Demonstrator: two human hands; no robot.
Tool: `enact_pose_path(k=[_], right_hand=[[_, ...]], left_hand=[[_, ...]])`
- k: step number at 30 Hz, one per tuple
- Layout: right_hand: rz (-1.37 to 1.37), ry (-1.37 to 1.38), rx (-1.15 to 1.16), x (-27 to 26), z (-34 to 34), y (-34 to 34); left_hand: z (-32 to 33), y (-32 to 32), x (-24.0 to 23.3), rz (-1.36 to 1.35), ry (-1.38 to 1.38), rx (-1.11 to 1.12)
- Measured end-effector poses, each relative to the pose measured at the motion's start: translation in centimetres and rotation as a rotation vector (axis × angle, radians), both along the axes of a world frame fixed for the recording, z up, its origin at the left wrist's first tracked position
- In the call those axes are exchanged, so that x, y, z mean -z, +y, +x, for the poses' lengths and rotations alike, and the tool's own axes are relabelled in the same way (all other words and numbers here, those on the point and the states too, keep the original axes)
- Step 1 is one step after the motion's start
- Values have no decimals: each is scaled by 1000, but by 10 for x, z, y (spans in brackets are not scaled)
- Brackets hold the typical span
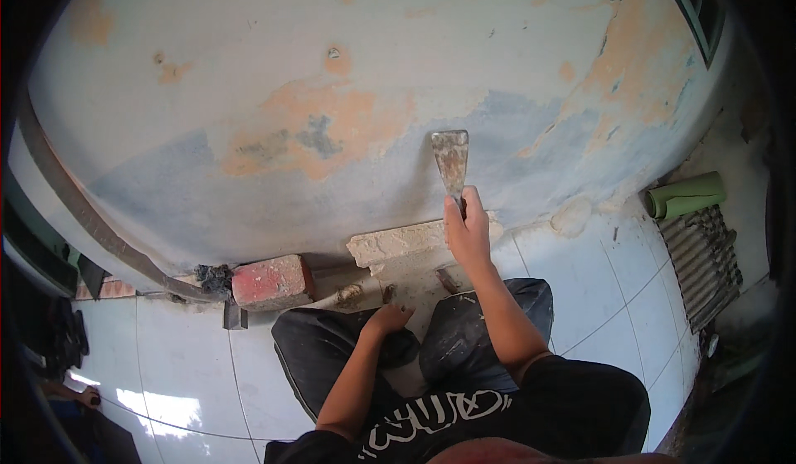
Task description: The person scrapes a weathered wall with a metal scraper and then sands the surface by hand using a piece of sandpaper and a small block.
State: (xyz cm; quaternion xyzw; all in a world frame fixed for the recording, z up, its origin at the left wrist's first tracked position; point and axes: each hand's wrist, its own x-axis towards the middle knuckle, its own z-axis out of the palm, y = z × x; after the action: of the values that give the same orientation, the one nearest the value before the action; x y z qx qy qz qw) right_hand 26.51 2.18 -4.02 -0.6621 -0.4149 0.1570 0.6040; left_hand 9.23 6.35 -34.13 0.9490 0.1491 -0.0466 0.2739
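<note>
My right hand [470, 231] grips a worn putty knife [452, 159] by its handle, the blade pointing up the picture against or close to the wall. Whether the blade touches the wall cannot be told. The painted wall [273, 215] shows orange and blue-grey patches and cracks. My left hand [390, 319] rests over my knee with nothing seen in it; its fingers look loosely apart. Between my hands and the wall base lies a long pale plaster-like slab [398, 245], with small brown fragments [446, 280] near it.
Left of the slab sit a red-faced block [273, 282] and a dark tangled clump [213, 278]. A rolled green mat [687, 194] and corrugated sheet [703, 265] lie at the right. A cable [180, 428] crosses the white floor tiles at lower left, near another person's hand [87, 395].
</note>
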Motion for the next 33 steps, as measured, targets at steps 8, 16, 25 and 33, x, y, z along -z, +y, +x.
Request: enact_pose_path(k=[8,16,25,33], right_hand=[[142,92,-132,15,-10,27],[56,306,-100,10,-28,49],[67,275,-75,13,-22,51],[73,237,-73,13,-12,51]], left_hand=[[-9,17,-50,-219,166,-210],[-7,15,-84,-351,212,-280],[4,15,-45,-306,172,-246],[12,12,-17,-85,182,-65]])
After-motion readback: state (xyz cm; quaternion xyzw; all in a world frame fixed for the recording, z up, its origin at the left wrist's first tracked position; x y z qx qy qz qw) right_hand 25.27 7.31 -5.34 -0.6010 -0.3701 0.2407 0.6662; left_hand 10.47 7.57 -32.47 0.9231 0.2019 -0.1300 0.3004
